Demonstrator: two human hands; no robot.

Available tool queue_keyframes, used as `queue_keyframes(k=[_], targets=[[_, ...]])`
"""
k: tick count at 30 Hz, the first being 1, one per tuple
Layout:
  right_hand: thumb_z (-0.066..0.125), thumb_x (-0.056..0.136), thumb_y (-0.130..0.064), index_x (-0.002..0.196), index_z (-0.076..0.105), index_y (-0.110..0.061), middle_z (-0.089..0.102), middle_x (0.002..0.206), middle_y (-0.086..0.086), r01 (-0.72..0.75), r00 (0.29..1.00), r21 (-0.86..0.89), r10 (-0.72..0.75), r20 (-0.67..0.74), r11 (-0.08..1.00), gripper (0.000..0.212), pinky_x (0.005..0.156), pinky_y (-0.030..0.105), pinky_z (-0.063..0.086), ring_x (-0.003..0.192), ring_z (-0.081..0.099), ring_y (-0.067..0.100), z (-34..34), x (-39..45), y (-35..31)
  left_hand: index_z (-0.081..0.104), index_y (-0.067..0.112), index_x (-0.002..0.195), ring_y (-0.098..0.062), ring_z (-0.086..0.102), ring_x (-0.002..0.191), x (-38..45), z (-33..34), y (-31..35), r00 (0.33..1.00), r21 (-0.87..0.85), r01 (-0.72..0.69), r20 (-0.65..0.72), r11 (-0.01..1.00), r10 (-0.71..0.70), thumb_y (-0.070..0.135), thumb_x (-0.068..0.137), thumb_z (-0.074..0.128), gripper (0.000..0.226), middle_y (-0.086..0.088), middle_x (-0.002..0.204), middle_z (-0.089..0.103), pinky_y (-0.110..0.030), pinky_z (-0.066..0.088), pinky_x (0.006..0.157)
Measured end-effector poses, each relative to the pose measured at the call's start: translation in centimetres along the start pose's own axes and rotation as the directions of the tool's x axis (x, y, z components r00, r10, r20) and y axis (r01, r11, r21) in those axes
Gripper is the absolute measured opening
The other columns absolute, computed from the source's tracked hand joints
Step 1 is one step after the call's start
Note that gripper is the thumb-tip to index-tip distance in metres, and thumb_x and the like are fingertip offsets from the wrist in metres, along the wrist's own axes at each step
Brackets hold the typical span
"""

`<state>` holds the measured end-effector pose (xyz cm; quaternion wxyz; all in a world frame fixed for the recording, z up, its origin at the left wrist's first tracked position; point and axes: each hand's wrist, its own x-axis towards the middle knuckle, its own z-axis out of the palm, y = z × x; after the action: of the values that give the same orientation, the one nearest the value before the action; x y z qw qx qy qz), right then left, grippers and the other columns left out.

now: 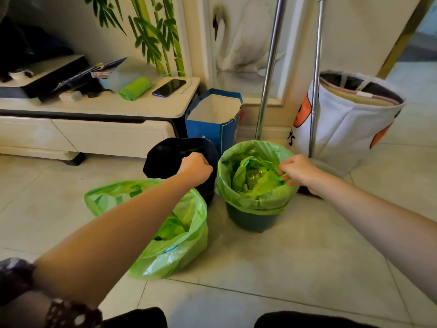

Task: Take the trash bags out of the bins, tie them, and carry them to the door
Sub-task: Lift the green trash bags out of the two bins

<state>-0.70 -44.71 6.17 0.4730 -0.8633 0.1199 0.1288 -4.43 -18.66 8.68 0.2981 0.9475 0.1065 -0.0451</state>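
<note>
Thin, translucent green plastic, crinkled and slightly glossy, is seen in the loose trash bag [179, 235] on the floor and in the liner [255, 183] of the dark smooth plastic bin [250, 221]. The black bin [165, 159] is matt plastic. Glossy pale tiles make up the floor [283, 268]. Polished metal is shown by two poles [267, 74]. The blue bag [212, 129] is paper; the white basket [347, 129] is cloth. The counter [146, 110] is smooth, semi-gloss.
</note>
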Motion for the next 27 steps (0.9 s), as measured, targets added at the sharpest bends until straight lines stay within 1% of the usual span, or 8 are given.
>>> queue_keyframes(k=[5, 9, 12, 14, 16, 21, 25, 27], targets=[[0.05, 0.087, -0.012, 0.085, 0.064, -0.006, 0.057, 0.08, 0.016, -0.033, 0.991, 0.002, 0.033, -0.13, 0.999, 0.016, 0.067, 0.038, 0.048, 0.077, 0.054, 0.028, -2.1, 3.5, 2.8, 0.055, 0.003, 0.067, -0.021, 0.05, 0.063, 2.5, 3.8, 0.7, 0.992, 0.02, 0.084, 0.091, 0.996, -0.085, 0.019, 0.09, 0.054, 0.029, -0.004, 0.063, 0.049, -0.03, 0.041, 0.058], [0.05, 0.089, -0.022, 0.097, 0.058, -0.01, 0.057, 0.096, 0.012, -0.155, 0.984, 0.044, 0.158, -0.08, 0.987, 0.016, 0.073, 0.036, 0.045, 0.087, 0.052, 0.028, -2.2, 5.6, 5.4, 0.047, 0.008, 0.064, -0.027, 0.054, 0.077, 4.5, 6.3, 0.6, 0.961, 0.03, 0.193, 0.198, 0.981, -0.195, 0.022, 0.094, 0.05, 0.033, -0.007, 0.068, 0.051, -0.033, 0.045, 0.063], [0.049, 0.091, -0.032, 0.114, 0.052, -0.01, 0.058, 0.105, 0.014, -0.268, 0.962, 0.165, 0.273, -0.009, 0.949, 0.032, 0.075, 0.038, 0.05, 0.094, 0.059, 0.032, -1.2, 5.6, 5.9, 0.059, -0.008, 0.103, -0.038, 0.062, 0.098, 5.4, 6.9, 0.1, 0.942, -0.196, 0.312, 0.196, 0.93, -0.274, 0.022, 0.094, 0.051, 0.033, -0.023, 0.095, 0.061, -0.044, 0.053, 0.085], [0.051, 0.092, -0.037, 0.123, 0.05, -0.01, 0.062, 0.108, 0.015, -0.296, 0.954, 0.305, 0.295, 0.05, 0.905, 0.041, 0.074, 0.039, 0.053, 0.093, 0.062, 0.031, -0.5, 5.8, 6.1, 0.042, -0.012, 0.128, -0.041, 0.06, 0.108, 5.5, 7.1, 0.0, 0.921, -0.315, 0.386, 0.195, 0.867, -0.338, 0.027, 0.093, 0.054, 0.054, -0.026, 0.112, 0.057, -0.047, 0.054, 0.088], [0.051, 0.091, -0.043, 0.124, 0.052, -0.013, 0.064, 0.109, 0.012, -0.318, 0.947, 0.342, 0.309, 0.081, 0.884, 0.044, 0.073, 0.038, 0.054, 0.093, 0.062, 0.029, -0.2, 6.4, 6.4, 0.031, -0.007, 0.135, -0.039, 0.059, 0.111, 5.7, 7.6, 0.1, 0.905, -0.287, 0.424, 0.168, 0.859, -0.391, 0.036, 0.094, 0.053, 0.063, -0.023, 0.122, 0.054, -0.043, 0.053, 0.081], [0.044, 0.087, -0.057, 0.089, 0.061, -0.021, 0.057, 0.071, 0.002, -0.364, 0.93, 0.396, 0.354, 0.101, 0.843, 0.04, 0.055, 0.025, 0.044, 0.064, 0.053, 0.019, -0.9, 6.9, 6.9, 0.052, 0.005, 0.121, -0.034, 0.065, 0.098, 6.1, 9.1, 0.3, 0.88, -0.467, 0.47, 0.315, 0.749, -0.356, 0.042, 0.097, 0.042, 0.045, -0.021, 0.118, 0.064, -0.04, 0.056, 0.073], [0.039, 0.093, -0.047, 0.072, 0.052, -0.02, 0.039, 0.058, 0.001, -0.371, 0.926, 0.488, 0.356, 0.127, 0.79, 0.037, 0.044, 0.021, 0.027, 0.048, 0.035, 0.015, -1.4, 7.2, 7.7, 0.054, 0.007, 0.122, -0.037, 0.065, 0.099, 6.4, 8.9, 0.3, 0.869, -0.484, 0.494, 0.313, 0.722, -0.384, 0.043, 0.097, 0.037, 0.047, -0.019, 0.112, 0.066, -0.043, 0.055, 0.083], [0.042, 0.095, -0.044, 0.072, 0.05, -0.019, 0.034, 0.055, 0.001, -0.37, 0.925, 0.481, 0.363, 0.112, 0.795, 0.034, 0.038, 0.017, 0.023, 0.045, 0.03, 0.014, -1.4, 7.2, 7.9, 0.059, 0.008, 0.111, -0.035, 0.067, 0.089, 6.5, 8.6, 0.1, 0.868, -0.491, 0.495, 0.313, 0.717, -0.385, 0.04, 0.095, 0.043, 0.039, -0.017, 0.099, 0.069, -0.042, 0.055, 0.077]])
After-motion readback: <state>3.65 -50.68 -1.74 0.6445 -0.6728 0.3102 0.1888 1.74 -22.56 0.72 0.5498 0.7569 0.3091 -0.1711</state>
